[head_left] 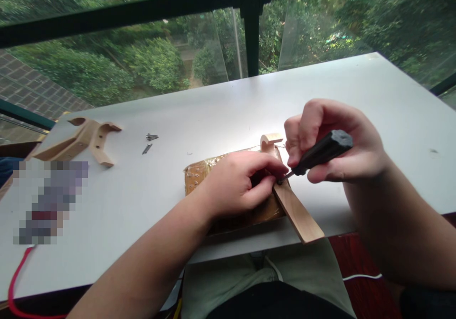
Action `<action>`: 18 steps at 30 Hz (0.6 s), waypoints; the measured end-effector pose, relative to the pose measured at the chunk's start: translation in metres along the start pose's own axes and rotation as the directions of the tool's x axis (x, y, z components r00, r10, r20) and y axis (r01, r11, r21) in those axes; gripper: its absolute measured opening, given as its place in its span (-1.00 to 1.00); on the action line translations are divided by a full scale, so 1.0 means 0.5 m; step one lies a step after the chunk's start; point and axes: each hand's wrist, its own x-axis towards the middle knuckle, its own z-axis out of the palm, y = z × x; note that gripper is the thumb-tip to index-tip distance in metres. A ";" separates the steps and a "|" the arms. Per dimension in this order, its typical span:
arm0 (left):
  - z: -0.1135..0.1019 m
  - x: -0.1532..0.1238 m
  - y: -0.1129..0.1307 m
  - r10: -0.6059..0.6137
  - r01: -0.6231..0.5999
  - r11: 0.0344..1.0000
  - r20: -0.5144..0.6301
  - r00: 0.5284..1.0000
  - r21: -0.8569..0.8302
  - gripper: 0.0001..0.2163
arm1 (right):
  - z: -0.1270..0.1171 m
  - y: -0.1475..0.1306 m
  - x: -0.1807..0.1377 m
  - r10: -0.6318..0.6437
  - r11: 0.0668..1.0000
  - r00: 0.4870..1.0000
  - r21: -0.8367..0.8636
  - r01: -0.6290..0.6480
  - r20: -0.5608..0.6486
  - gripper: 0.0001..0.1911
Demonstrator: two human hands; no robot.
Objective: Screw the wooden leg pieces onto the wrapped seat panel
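Right hand (pixel 361 134) up at the bright end of the action, and it's wrapped firmly around a black screwdriver (pixel 320 153), fingers curled over and thumb tucked below the handle! The shaft slants down to the left, its tip at the wooden bar (pixel 299 212); whether that tip sits in a screw head is too small to call. Left hand (pixel 240 181) right beside it, partly closed, thumb and fingertips nearly together around the tip (what they pinch, if anything, I cannot tell). Its own back and fingers cover the middle of the bar.

And where's that bar? Lying across a brown taped box (pixel 197 179), flat end slanting toward the bench's (pixel 171 115) front edge, a curved hook showing at the far end. Much of the box is lost under the left hand and forearm.

Over on the far left, more wooden pieces (pixel 76 141) lie close together, the curved part showing 2 dark holes; how they join is hard to make out. Between them and the box, 2 small groups of screws (pixel 152 137), too tiny to count surely. Below the wooden pieces, a pixelated patch hides whatever lies there, and a red cord (pixel 14 276) curves down from it, partly hidden behind the left arm.
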 end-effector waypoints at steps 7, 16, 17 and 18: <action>0.001 0.000 -0.001 0.000 0.000 1.000 0.005 1.000 -0.005 -0.78 | 0.006 -0.003 0.001 -0.020 0.995 0.999 -0.096 0.016 -0.037 -0.79; 0.003 -0.001 -0.001 0.009 -0.008 1.000 -0.019 1.000 0.017 -0.79 | 0.013 0.016 -0.002 -0.017 0.971 0.966 -0.234 -0.045 -0.257 -0.84; 0.003 -0.001 0.000 0.011 -0.011 1.000 -0.021 1.000 0.009 -0.79 | 0.016 0.017 -0.001 -0.021 0.970 0.959 -0.239 -0.049 -0.282 -0.84; 0.003 0.000 0.000 0.013 -0.013 1.000 -0.025 1.000 0.002 -0.79 | 0.020 0.017 -0.001 -0.024 0.971 0.952 -0.234 -0.051 -0.306 -0.83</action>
